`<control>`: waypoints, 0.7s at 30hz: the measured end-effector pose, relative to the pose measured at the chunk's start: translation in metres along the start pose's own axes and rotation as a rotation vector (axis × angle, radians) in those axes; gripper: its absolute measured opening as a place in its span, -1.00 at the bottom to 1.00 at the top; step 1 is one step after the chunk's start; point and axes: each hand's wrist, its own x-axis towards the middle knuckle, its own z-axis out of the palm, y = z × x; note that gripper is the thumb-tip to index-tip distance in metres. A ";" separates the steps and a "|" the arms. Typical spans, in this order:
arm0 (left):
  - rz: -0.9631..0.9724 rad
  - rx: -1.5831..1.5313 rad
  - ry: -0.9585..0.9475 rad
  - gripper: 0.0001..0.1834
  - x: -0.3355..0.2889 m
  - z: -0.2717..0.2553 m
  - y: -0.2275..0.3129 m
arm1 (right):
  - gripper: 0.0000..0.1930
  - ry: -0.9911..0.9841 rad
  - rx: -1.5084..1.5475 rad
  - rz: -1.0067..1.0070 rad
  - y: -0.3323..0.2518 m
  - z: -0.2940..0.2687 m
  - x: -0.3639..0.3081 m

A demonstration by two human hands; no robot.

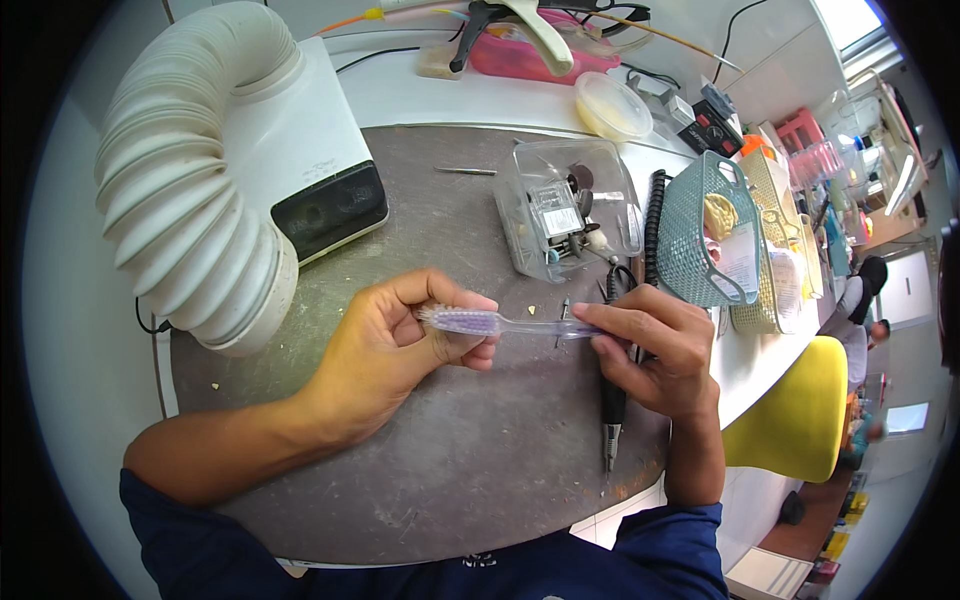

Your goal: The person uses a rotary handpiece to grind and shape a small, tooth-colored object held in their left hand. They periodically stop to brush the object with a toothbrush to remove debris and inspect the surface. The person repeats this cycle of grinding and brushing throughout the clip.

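Observation:
A clear, purple-tinted toothbrush (535, 327) lies level between my two hands above the grey mat. My right hand (660, 345) pinches the end of its handle between thumb and fingers. Around the bristled head curl the fingers of my left hand (400, 325), with the thumb below and the index finger above; whether something small is also tucked there cannot be made out. Beneath my right hand lies a black rotary handpiece (613, 410), its metal tip toward me. A small thin metal bit (565, 307) rests on the mat near the handle.
A clear plastic box (520, 220) of polishing wheels and bits stands beyond my hands. At left is a white machine (300, 130) with a ribbed hose (170, 170). Baskets (700, 240) and a coiled black cord (655, 220) are right. A yellow chair (800, 420) stands beside the desk.

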 end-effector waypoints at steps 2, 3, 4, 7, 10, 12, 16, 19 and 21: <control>-0.013 -0.053 -0.011 -0.82 -0.001 -0.001 -0.001 | -0.60 -0.019 0.021 0.027 -0.004 0.002 0.001; -0.020 -0.079 -0.017 -0.82 -0.001 -0.002 -0.001 | -0.60 -0.019 0.016 0.035 -0.004 0.000 0.001; -0.015 -0.115 -0.026 -0.82 -0.001 -0.003 -0.002 | -0.60 -0.021 0.015 0.040 -0.003 -0.002 0.002; -0.023 -0.197 -0.033 -0.84 0.001 -0.005 -0.002 | -0.62 -0.004 -0.016 0.062 0.006 -0.017 -0.001; -0.060 -0.217 -0.004 -0.85 0.002 -0.004 0.002 | -0.64 0.074 -0.021 0.075 0.013 -0.023 -0.004; -0.068 -0.210 0.012 -0.86 0.002 -0.001 0.005 | -0.64 0.114 -0.032 0.081 0.014 -0.025 -0.004; -0.077 -0.205 0.018 -0.85 0.001 -0.001 0.007 | -0.66 0.075 -0.016 0.053 0.012 -0.022 -0.003; -0.070 -0.194 0.007 -0.85 0.001 -0.001 0.006 | -0.64 0.067 0.010 0.043 0.012 -0.017 -0.004; -0.057 -0.165 -0.017 -0.85 0.002 -0.002 0.002 | -0.63 0.042 -0.018 0.015 0.009 -0.011 -0.002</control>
